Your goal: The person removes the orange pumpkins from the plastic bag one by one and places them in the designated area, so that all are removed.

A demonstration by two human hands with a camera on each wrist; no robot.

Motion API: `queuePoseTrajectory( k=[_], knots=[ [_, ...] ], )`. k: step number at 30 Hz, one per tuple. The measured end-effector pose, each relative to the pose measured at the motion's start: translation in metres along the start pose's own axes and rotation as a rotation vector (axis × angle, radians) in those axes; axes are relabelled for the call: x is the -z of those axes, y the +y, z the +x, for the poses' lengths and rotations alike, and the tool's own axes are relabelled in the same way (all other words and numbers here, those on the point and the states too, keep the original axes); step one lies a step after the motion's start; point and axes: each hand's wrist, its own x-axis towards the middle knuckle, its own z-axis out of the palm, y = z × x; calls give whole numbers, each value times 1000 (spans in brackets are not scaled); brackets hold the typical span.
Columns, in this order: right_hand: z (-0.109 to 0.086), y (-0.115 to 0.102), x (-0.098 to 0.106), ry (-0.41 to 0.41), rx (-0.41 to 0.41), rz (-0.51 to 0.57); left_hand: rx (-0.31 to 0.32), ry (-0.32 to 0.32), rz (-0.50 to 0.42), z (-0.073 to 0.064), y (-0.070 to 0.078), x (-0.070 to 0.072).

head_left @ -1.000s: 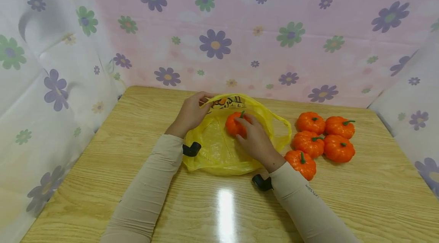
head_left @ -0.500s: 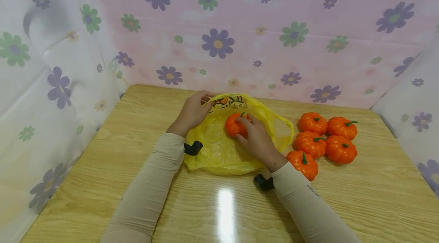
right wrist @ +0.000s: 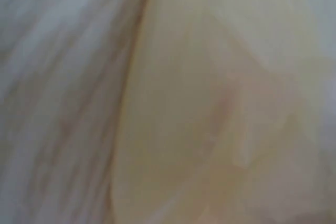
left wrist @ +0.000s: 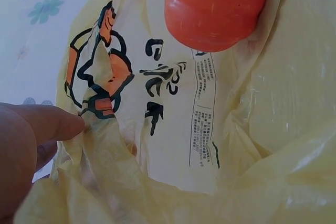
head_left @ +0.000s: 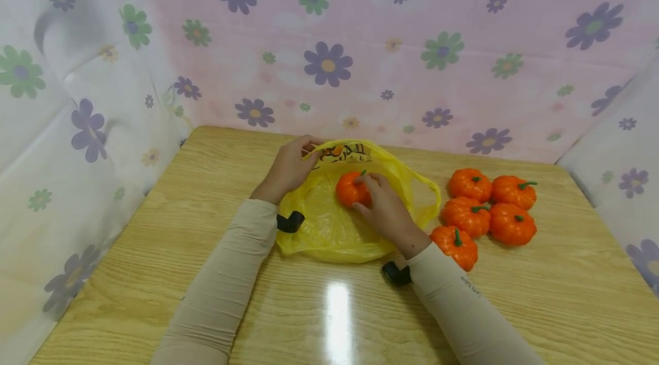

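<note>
A yellow plastic bag point(head_left: 321, 227) lies with its mouth spread on the table, black and orange print on its far inner side. My left hand point(head_left: 289, 166) pinches the bag's rim at the far left; in the left wrist view its fingers point(left wrist: 52, 121) grip the thin film. Over the bag's opening, my right hand point(head_left: 386, 207) holds a small orange pumpkin point(head_left: 349, 189) with a green stem, fingers and thumb around its right side. That pumpkin point(left wrist: 215, 11) shows in front of the printed film in the left wrist view. The right wrist view is blurred, mostly bag film point(right wrist: 210, 103).
Several more orange pumpkins point(head_left: 465, 216) sit grouped to the right of the bag, the nearest one partly behind the right sleeve. A bag handle loop point(head_left: 435, 190) sticks out toward them. The wooden table point(head_left: 288, 313) meets flowered curtains point(head_left: 391, 67) at its back and sides.
The pumpkin and the right hand's fingers have shifted very slightly left and down within the bag's opening. The left hand keeps its hold on the rim.
</note>
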Motion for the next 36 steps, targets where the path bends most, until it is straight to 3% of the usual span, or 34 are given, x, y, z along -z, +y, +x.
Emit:
queuePoseTrajectory(
  k=[12,26,36],
  knots=[
    [-11,-4,5,5,21,2,-11,19,-21,2,-1,-2],
    [-40,-19,23,45,96,-31,-10,27,-9,2,-5,-2],
    [-66,-18,39,111,158,-50,0,15,-5,1,-3,0]
  ],
)
